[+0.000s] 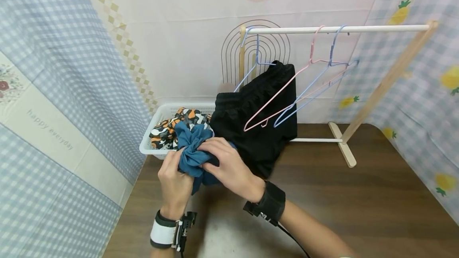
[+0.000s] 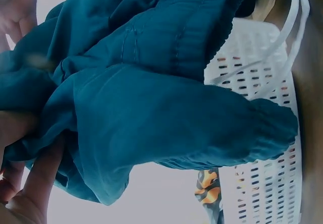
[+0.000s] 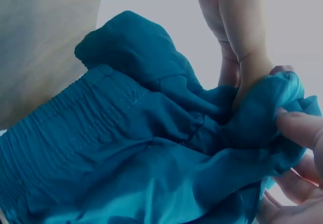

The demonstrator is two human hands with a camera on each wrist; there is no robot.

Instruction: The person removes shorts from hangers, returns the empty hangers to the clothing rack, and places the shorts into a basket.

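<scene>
Blue drawstring shorts (image 1: pixel 195 146) are bunched up between both hands, in front of the white basket. My left hand (image 1: pixel 175 180) grips the cloth from the left; my right hand (image 1: pixel 229 166) pinches it from the right, thumb and fingers on the folds. In the left wrist view, the shorts' (image 2: pixel 151 113) gathered waistband faces the basket, and a white drawstring (image 2: pixel 290 37) dangles near it. The right wrist view shows the stitched waistband (image 3: pixel 65 128) at lower left, with the fingers of both hands in the cloth at right. Folds partly hide the fingertips.
A white perforated basket (image 1: pixel 147 142) holds a patterned orange, black and white garment (image 1: pixel 166 130). Black shorts (image 1: pixel 258 118) hang from a blue hanger (image 1: pixel 257 51) at the left of the rack's white rail (image 1: pixel 380 29). A pink hanger (image 1: pixel 272 100) and another blue hanger (image 1: pixel 308 86) hang farther right.
</scene>
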